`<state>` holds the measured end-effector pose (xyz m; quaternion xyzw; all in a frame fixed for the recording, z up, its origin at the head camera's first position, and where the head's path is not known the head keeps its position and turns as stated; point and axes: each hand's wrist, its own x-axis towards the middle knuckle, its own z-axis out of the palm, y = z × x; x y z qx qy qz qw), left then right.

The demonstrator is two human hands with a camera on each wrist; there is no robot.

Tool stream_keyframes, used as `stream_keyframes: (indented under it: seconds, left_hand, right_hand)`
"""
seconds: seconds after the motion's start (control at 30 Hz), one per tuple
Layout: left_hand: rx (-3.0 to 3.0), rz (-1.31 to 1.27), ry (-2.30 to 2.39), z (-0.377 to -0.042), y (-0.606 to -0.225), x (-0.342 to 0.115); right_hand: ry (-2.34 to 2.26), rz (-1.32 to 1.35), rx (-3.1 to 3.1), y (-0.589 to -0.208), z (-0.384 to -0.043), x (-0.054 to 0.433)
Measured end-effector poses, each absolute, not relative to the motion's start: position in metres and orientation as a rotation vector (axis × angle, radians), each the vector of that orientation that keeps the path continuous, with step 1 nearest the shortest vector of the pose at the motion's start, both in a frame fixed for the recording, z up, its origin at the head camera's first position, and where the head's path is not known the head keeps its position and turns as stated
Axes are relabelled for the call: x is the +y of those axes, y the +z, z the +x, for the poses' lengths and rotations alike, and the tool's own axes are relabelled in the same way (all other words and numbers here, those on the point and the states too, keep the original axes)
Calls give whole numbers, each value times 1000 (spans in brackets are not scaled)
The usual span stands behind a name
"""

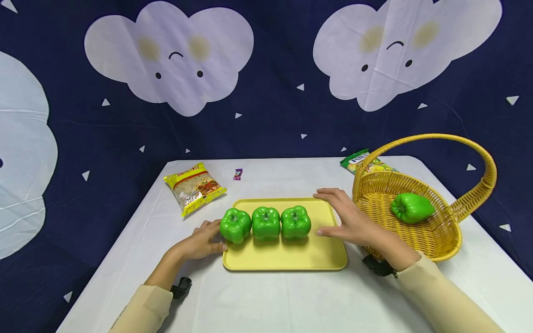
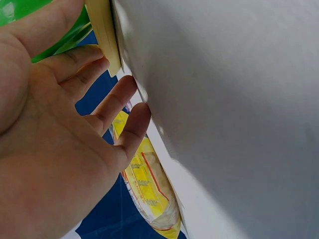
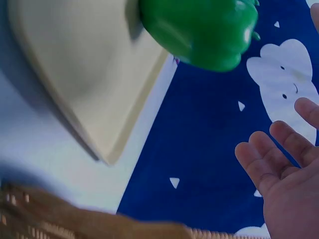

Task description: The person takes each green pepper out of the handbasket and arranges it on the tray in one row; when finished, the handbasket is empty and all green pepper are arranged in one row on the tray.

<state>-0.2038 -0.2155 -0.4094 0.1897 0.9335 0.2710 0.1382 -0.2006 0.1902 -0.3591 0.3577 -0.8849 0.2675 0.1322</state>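
Right of the tray (image 1: 287, 256), one basket (image 1: 420, 240) partly hid one green packet (image 1: 381, 166). My left hand (image 1: 202, 241), fingers loose, was at the tray's left edge, contact unclear; my right hand (image 1: 351, 219), wide and empty, at its right. Three peppers (image 1: 266, 224) stood on the tray, one in the basket.

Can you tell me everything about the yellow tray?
The yellow tray is a rectangle with rounded corners and a low rim, smooth, perhaps plastic. It lies flat on the white table. Three green peppers stand in a row on it. The left hand is at its left edge, maybe touching; the right hand is by its right end, apart from it.
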Motion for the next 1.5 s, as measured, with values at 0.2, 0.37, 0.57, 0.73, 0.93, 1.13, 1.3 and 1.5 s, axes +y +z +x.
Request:
stream_keyframes:
  seconds: [0.2, 0.37, 0.57, 0.73, 0.93, 1.13, 1.3, 1.5]
  left_hand:
    - [2698, 540, 784, -204, -409, -216]
    - [2698, 532, 782, -204, -409, -215]
    - [2694, 521, 779, -203, -409, -215]
    - [2690, 511, 784, -203, -409, -215]
    - [2690, 515, 786, -204, -409, -215]
    - [2694, 526, 785, -204, -409, -215]
    - [2692, 510, 780, -203, -409, -215]
    - [2694, 518, 778, -204, -409, -215]
  right_hand:
    - [761, 994, -2559, -354, -196, 208]
    - [764, 917, -2613, -351, -191, 224]
    - [723, 868, -2612, -347, -188, 240]
    - [682, 836, -2590, -347, -187, 253]
    - [699, 800, -2593, -346, -183, 266]
    - [688, 745, -2580, -349, -179, 281]
    - [681, 704, -2575, -348, -175, 291]
    - [693, 679, -2535, -346, -174, 304]
